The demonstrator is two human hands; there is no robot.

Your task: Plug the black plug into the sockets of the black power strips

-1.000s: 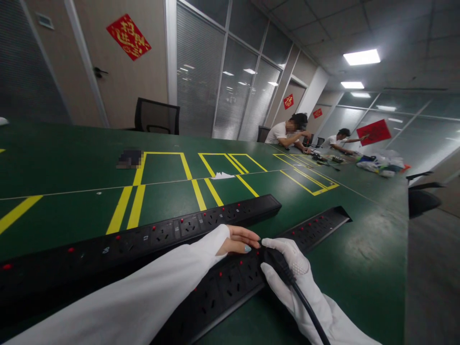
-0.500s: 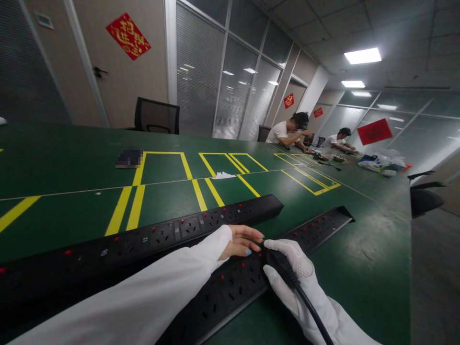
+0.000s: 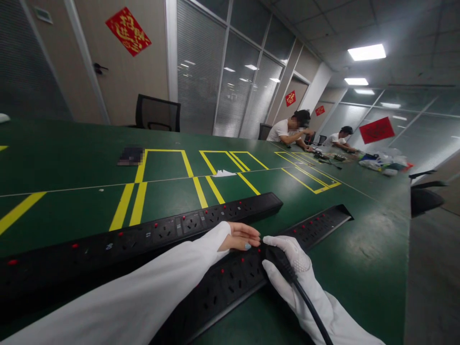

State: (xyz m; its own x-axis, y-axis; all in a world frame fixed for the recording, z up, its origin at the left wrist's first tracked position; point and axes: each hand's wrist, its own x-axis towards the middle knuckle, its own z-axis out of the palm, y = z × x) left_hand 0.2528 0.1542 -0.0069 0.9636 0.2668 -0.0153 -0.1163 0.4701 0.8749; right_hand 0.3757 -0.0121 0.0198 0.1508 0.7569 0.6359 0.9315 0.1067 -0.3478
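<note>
My right hand [image 3: 300, 270] wears a white dotted glove and is closed around a black power plug [image 3: 279, 261]. From the plug a thick black cord [image 3: 311, 306] runs down toward me. The plug is against the nearer long black power strip [image 3: 233, 280], over its row of sockets; whether its pins are in a socket is hidden. My left hand [image 3: 239, 236], bare below a white sleeve, lies over the same strip with its fingers stretched out, their tips close to the plug. A second black power strip [image 3: 187, 225] with red lights or switches lies behind.
The green table [image 3: 373, 239] carries yellow tape outlines [image 3: 165, 150]. A dark pixelated object [image 3: 131, 156] and a torn white scrap [image 3: 224, 173] lie farther back. Two people work at the far right, near plastic bags [image 3: 386, 163]. An office chair [image 3: 158, 112] stands behind the table.
My left fingers have drawn slightly closer together and a little back from the plug. My right hand keeps its hold on the plug, almost unmoved. The view has shifted slightly.
</note>
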